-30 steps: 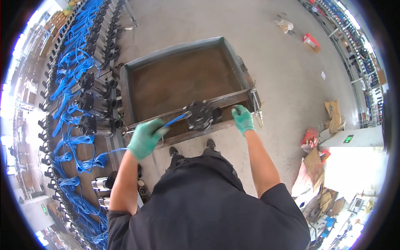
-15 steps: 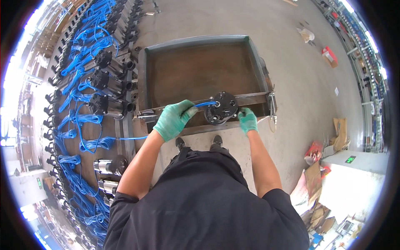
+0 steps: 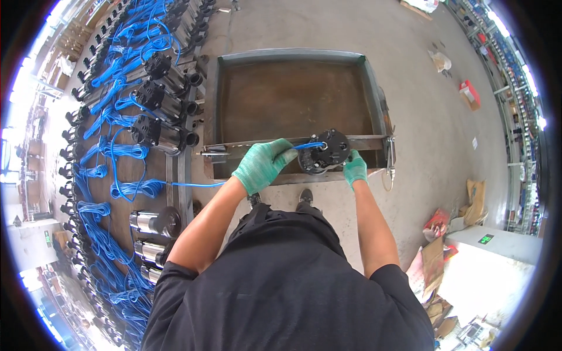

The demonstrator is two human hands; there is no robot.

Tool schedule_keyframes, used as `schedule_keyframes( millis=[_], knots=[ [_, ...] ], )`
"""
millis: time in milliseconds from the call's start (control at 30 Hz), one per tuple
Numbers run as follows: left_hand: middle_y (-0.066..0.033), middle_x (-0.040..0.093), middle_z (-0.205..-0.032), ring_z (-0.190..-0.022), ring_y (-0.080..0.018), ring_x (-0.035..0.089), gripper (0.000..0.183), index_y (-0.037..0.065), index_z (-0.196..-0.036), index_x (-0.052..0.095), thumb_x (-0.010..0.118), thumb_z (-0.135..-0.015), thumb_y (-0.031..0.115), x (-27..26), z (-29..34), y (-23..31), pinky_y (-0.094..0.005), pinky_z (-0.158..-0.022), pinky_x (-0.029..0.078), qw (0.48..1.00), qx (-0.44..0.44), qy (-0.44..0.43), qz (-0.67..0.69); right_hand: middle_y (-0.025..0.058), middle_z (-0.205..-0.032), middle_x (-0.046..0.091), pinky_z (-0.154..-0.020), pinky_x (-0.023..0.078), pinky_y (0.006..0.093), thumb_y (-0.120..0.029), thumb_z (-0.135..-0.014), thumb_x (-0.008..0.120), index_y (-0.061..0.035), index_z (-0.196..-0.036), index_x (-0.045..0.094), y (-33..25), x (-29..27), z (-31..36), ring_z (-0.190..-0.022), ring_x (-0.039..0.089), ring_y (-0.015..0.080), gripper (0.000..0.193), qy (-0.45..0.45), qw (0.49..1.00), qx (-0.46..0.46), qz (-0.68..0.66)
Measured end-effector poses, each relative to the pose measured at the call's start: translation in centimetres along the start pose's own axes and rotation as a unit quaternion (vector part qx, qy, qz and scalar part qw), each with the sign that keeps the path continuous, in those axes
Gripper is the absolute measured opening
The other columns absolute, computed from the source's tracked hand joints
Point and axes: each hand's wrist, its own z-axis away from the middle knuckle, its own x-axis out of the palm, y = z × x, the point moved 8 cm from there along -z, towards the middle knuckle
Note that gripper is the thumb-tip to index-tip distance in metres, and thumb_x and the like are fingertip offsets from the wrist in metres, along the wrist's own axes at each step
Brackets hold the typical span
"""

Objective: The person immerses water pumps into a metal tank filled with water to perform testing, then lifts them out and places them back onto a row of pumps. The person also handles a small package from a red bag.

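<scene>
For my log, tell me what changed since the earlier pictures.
Against the rectangular metal tray, the green-gloved right hand moved left to the round black unit, grip unclear; the unit turned. The green-gloved left hand moved right, still holding the thin blue cable.

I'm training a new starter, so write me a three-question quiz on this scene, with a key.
1. Which hand holds the blue cable near the black unit?
2. True or false: the person works bare-handed.
3. On which side of the tray do the blue coils lie, as the person sees it? A: right. B: left. C: near side.

Key:
1. The left hand.
2. False; both hands wear green gloves.
3. B.
</scene>
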Motion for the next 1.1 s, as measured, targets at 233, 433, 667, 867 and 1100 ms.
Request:
schedule_keyframes(
  millis=[233, 433, 667, 867, 1100],
  knots=[
    [-0.0096, 0.063, -0.075, -0.070, -0.0146, 0.054, 0.026, 0.000, -0.105, 0.068, 0.065, -0.100, 0.025, -3.1, 1.5, -2.6, -0.0333, -0.068, 0.048, 0.992, -0.073, 0.100, 0.016, 0.0149, -0.116, 0.072, -0.091, 0.054, 0.0347, -0.015, -0.095, 0.065, -0.0015, -0.126, 0.062, -0.1, -0.3, 0.1, -0.101, 0.070, 0.0220, 0.034, -0.026, 0.986, 0.073, -0.147],
    [-0.0027, 0.063, -0.071, -0.065, -0.0102, 0.050, 0.028, -0.001, -0.096, 0.071, 0.066, -0.099, 0.026, -11.1, 11.2, -16.6, -0.0307, -0.060, 0.044, 0.927, -0.234, 0.258, 0.136, 0.0155, -0.098, 0.074, -0.080, 0.056, 0.0404, -0.026, -0.087, 0.074, -0.0079, -0.115, 0.066, -15.7, -3.6, 6.8, -0.087, 0.072, 0.0295, 0.034, 0.001, 0.985, -0.172, 0.018],
    [-0.0002, 0.060, -0.069, -0.062, -0.0089, 0.050, 0.027, -0.002, -0.092, 0.071, 0.065, -0.100, 0.024, -9.0, 12.3, -20.3, -0.0277, -0.056, 0.040, 0.902, -0.279, 0.284, 0.164, 0.0162, -0.102, 0.073, -0.084, 0.055, 0.0462, -0.031, -0.086, 0.070, -0.0077, -0.108, 0.067, -22.4, -0.4, 10.5, -0.093, 0.069, 0.0381, 0.033, -0.001, 0.971, -0.231, 0.070],
    [-0.0038, 0.067, -0.078, -0.072, -0.0141, 0.060, 0.026, -0.001, -0.103, 0.071, 0.068, -0.097, 0.024, -9.7, 8.5, -6.6, -0.0305, -0.068, 0.049, 0.970, -0.093, 0.211, 0.080, 0.0216, -0.109, 0.072, -0.090, 0.054, 0.0418, -0.012, -0.090, 0.065, -0.0063, -0.118, 0.069, -8.7, -1.7, 4.7, -0.099, 0.070, 0.0354, 0.029, 0.034, 0.988, -0.152, -0.023],
    [-0.0158, 0.072, -0.088, -0.079, -0.0328, 0.069, 0.028, 0.004, -0.105, 0.072, 0.070, -0.095, 0.030, -4.5, 2.3, -1.2, -0.0403, -0.075, 0.053, 0.993, -0.025, 0.092, -0.073, 0.0207, -0.115, 0.071, -0.093, 0.052, 0.0451, -0.010, -0.089, 0.067, -0.0100, -0.126, 0.067, -3.7, 2.6, 1.5, -0.107, 0.066, 0.0407, 0.037, 0.013, 0.993, -0.112, 0.038]
  ],
)
